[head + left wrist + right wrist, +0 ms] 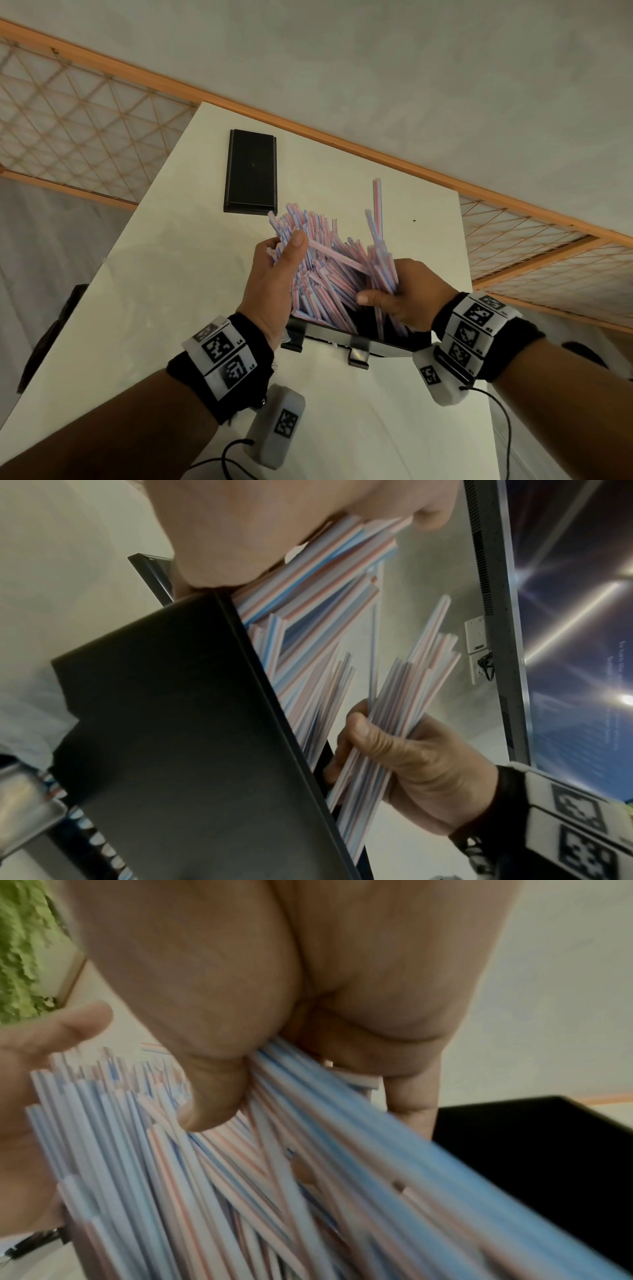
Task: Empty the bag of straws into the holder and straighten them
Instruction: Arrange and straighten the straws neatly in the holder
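Observation:
A loose mass of red-, blue- and white-striped straws [329, 270] stands fanned and crossed in the black holder [363, 342] at the table's near edge. My left hand [286, 250] grips the left part of the bunch, thumb over the tops. On the right side, my right hand [383, 287] curls round a smaller sheaf, thumb pointing left. One straw [377, 202] sticks up higher than the rest. The left wrist view shows the holder's outer wall [188, 723] and the right hand [411, 750] holding its sheaf. Up close, the right wrist view shows blurred straws [240, 1177].
A flat black rectangular lid [250, 171] lies on the white table [171, 274] beyond the holder. The table's far edge meets a wall with a wooden rail [342, 137] and lattice panels. A dark object [51, 329] sits off the table's left edge. A large screen [565, 615] hangs nearby.

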{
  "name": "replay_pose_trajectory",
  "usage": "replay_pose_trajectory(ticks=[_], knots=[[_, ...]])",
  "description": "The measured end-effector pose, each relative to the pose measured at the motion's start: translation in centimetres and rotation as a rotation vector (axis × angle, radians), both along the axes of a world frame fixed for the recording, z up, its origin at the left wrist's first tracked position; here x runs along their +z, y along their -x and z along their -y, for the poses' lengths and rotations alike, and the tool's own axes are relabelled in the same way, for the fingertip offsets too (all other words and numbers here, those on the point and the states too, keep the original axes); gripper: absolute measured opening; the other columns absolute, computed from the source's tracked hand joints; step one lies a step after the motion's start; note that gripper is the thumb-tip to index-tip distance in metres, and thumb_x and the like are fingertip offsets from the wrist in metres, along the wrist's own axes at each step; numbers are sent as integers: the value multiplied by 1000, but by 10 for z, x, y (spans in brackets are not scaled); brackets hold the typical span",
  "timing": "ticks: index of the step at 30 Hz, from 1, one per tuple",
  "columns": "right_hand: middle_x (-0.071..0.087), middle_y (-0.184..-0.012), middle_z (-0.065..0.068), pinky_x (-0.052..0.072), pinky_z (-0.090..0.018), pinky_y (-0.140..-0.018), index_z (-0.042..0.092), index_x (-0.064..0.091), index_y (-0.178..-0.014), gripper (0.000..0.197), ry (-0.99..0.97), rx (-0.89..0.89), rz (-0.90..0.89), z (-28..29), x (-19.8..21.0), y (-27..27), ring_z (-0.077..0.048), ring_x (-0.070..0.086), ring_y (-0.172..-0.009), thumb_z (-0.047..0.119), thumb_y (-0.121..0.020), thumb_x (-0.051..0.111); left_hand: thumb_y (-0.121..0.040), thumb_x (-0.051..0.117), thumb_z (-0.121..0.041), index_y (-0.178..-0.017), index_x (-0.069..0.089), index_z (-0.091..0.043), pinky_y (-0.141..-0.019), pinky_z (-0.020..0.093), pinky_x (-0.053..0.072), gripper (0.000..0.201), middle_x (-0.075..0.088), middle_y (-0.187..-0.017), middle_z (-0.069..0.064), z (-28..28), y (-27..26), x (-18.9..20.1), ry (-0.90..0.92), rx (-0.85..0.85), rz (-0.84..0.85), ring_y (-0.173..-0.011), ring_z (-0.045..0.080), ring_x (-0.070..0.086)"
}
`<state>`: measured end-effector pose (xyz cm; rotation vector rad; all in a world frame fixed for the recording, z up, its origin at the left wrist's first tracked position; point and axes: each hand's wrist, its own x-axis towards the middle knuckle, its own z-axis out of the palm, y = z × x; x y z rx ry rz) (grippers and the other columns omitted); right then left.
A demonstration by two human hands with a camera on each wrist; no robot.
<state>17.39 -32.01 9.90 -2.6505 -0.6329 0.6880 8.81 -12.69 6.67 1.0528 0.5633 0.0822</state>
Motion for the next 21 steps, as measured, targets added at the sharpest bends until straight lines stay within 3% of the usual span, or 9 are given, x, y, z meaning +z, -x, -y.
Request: replay_pose_trajectory(ticks=[2, 4, 5, 7, 10, 13, 16, 18, 21], knots=[[55, -63, 11, 36, -19, -60, 32, 55, -72, 24, -45, 20, 39, -2, 4, 1, -2, 51, -61, 38, -87, 73, -55, 61, -80, -119, 56, -25, -99, 27, 39, 84, 64, -119, -11, 0, 1, 1, -4, 10, -9, -116, 2, 56], [55, -59, 24, 34, -11, -58, 46, 47, -65, 38, -100, 59, 59, -4, 7, 3, 9, 51, -60, 32, -87, 75, -54, 65, -82, -122, 56, -23, -110, 38, 39, 91, 65, -125, -7, 1, 1, 1, 3, 20, -10, -123, 9, 57], [54, -58, 26, 34, -11, -58, 48, 46, -64, 41, -98, 75, 63, -5, 5, 3, 10, 50, -60, 31, -86, 76, -52, 68, -85, -123, 56, -22, -113, 42, 39, 95, 66, -126, -4, 1, 1, 1, 6, 24, -6, -124, 13, 58], [54, -65, 18, 35, -19, -60, 41, 47, -71, 33, -41, 75, 51, -6, -2, 5, 1, 50, -64, 36, -84, 77, -49, 72, -89, -121, 57, -22, -113, 48, 40, 100, 67, -127, 0, 1, 1, -1, 11, 25, -4, -125, 18, 59], [54, -89, 6, 39, -30, -72, 30, 50, -92, 36, 77, 55, 88, -1, -12, 8, -17, 52, -82, 41, -77, 81, -54, 67, -81, -118, 56, -23, -112, 42, 41, 87, 67, -123, -5, 2, 2, -1, -11, 22, -14, -122, 14, 59], [53, -99, 3, 45, -31, -76, 22, 51, -106, 53, 90, -15, 184, 8, -7, 7, -19, 53, -87, 43, -71, 84, -58, 68, -81, -125, 54, -21, -98, 26, 44, 91, 68, -116, -13, 3, 4, 1, -25, 9, -5, -113, 2, 61], [56, -85, 7, 41, -28, -66, 20, 52, -91, 42, 181, -19, 184, 17, -2, 8, -18, 54, -78, 45, -73, 82, -58, 68, -73, -129, 51, -19, -81, 14, 41, 91, 67, -106, -20, 6, 4, 6, -7, 10, -4, -94, -14, 61], [62, -78, 7, 46, -28, -68, 21, 57, -80, 34, 235, 2, 86, 21, -3, 13, -17, 58, -76, 51, -78, 75, -55, 66, -68, -127, 50, -19, -81, 17, 43, 88, 66, -106, -17, 7, 2, 7, -12, 11, -13, -96, -8, 62], [64, -76, 7, 49, -27, -69, 21, 63, -76, 43, 248, 14, -50, 23, -13, 21, -12, 60, -74, 64, -80, 64, -57, 75, -77, -125, 50, -22, -94, 30, 47, 91, 68, -114, -9, 7, 2, 6, -24, 26, -54, -108, 7, 64]])
